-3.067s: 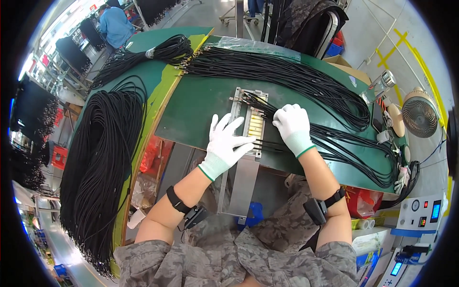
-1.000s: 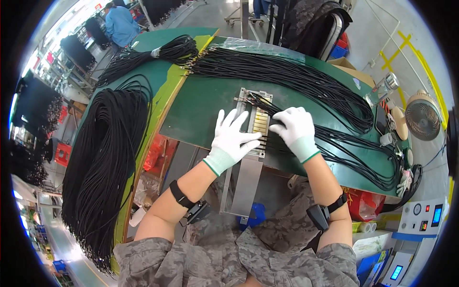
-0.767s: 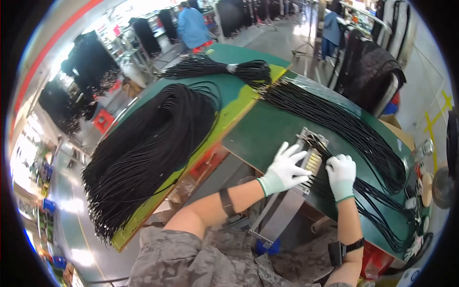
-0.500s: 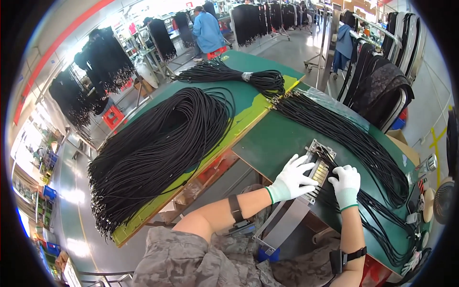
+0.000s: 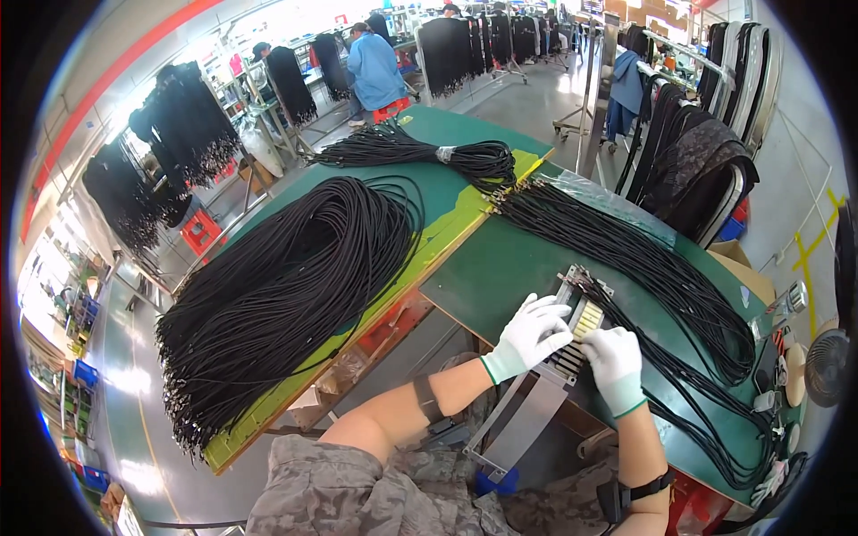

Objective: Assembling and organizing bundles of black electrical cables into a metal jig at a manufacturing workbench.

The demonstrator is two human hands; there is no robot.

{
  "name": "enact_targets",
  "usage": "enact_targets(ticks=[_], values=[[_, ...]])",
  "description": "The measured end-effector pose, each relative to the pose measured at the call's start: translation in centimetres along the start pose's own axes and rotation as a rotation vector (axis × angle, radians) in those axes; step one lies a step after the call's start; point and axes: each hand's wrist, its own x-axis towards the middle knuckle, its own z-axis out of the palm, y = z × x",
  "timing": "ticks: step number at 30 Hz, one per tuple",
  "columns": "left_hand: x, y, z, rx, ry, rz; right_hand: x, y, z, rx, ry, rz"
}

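Cables point(image 5: 286, 268) lay in a large black heap to your left, on green table top beside a yellow-green border point(image 5: 447, 234). Behind them, a person point(image 5: 375, 67) in a blue top was turned away from you. A smaller tied bundle point(image 5: 407, 148) lay beyond the heap, gathered by a pale band. Your left hand point(image 5: 529, 338), white-gloved, was at the left side of the metal holder point(image 5: 586, 320), fingers bent and thumb close to them; whether they gripped anything could not be told. The holder, with pale yellow strips along its middle, was between your hands at the table's near edge. Black leads point(image 5: 617, 308) ran from its far end past your right hand point(image 5: 612, 359). That hand's fingertips were drawn together over the holder's right side; a hold on any lead could not be confirmed. Beyond, a long row of cables point(image 5: 630, 248) crossed the table. A fan point(image 5: 828, 366) was at far right.
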Motion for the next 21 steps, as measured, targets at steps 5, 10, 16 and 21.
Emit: enact_targets(ticks=[5, 10, 16, 21], values=[[-0.5, -0.6, 0.0, 0.099, 0.028, 0.058, -0.3, -0.6, -1.0, 0.193, -0.135, 0.083], [0.1, 0.1, 0.0, 0.116, 0.168, 0.011, -1.5, 2.1, -1.9, 0.137, -0.198, 0.079], [0.9, -0.9, -0.7, 0.076, 0.276, -0.098, -0.1, 2.9, -1.8, 0.039, -0.173, 0.109], [0.4, -1.0, -0.1, 0.069, 0.179, -0.043, -0.6, 3.3, -1.7, -0.037, -0.263, 0.160]])
